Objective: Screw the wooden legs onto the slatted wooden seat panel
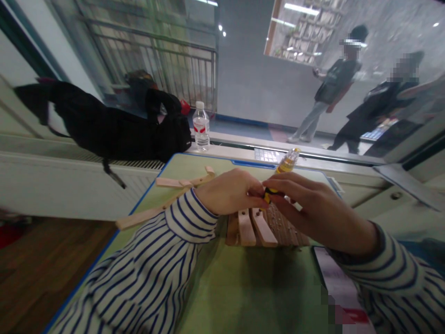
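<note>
Over the brown board, my left hand (232,189) and my right hand (309,204) meet, fingertips close together. A small yellow-and-black object (268,194) is between them; fingers hide much of it, so its kind is unclear. My right thumb and fingers pinch it from the right. My left fingers are closed at its left side, and whatever they hold is hidden. Below the hands, two pale wooden strips (247,229) with dark round spots near their upper ends lie on the brown board (288,227), whose surface is dotted with small bumps.
More wooden strips (142,217) lie on the green table (243,287) at left. A clear bottle with yellow (288,161) stands behind my right hand. On the sill are a water bottle (200,127) and black bag (139,132). A phone-like flat item (335,278) lies right. People show beyond the glass.
</note>
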### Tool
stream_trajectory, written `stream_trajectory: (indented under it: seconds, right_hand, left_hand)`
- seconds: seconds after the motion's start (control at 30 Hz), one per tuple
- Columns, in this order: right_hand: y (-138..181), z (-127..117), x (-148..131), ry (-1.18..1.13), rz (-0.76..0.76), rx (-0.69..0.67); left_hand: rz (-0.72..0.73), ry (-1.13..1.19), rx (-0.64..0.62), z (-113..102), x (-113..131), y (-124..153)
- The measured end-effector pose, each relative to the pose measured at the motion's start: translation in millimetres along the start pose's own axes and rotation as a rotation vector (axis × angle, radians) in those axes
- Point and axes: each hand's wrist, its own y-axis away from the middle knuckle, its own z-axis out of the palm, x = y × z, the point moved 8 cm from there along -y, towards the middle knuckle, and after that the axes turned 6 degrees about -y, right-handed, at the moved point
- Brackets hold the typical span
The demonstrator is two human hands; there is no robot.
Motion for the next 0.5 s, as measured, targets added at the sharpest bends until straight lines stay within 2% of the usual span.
stream_trajectory:
  seconds: [0.5]
  right_hand:
    - [4.5,-1.2,9.5,-0.008,0.039,0.049]
  left_hand:
    - [0.06,-0.012,-0.036,1.9,10.3,-1.3]
